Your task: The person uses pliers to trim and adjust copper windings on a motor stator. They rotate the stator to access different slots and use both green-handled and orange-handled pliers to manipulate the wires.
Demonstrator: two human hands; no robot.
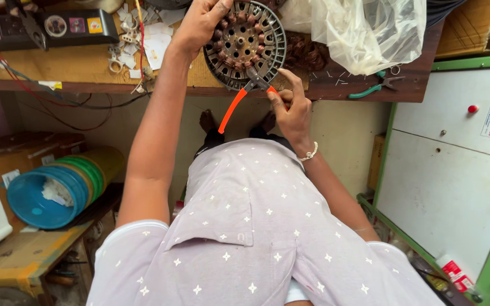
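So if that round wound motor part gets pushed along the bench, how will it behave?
The round motor part looks metal with copper windings, so probably stiff and heavy for its size. Propped on edge under the left hand, it could roll or tip.

Left hand (199,22), top centre of frame, grips the rim of a round grey motor stator (245,42) with copper windings, held on edge at the wooden bench (86,71). Right hand (291,110) just below it holds orange-handled pliers (245,96), their tip at the stator's lower rim. Clear plastic bag (370,31) upper right. Green-handled pliers (376,86) lie beneath it on the bench. Stacked blue and green spools (58,190) at left.
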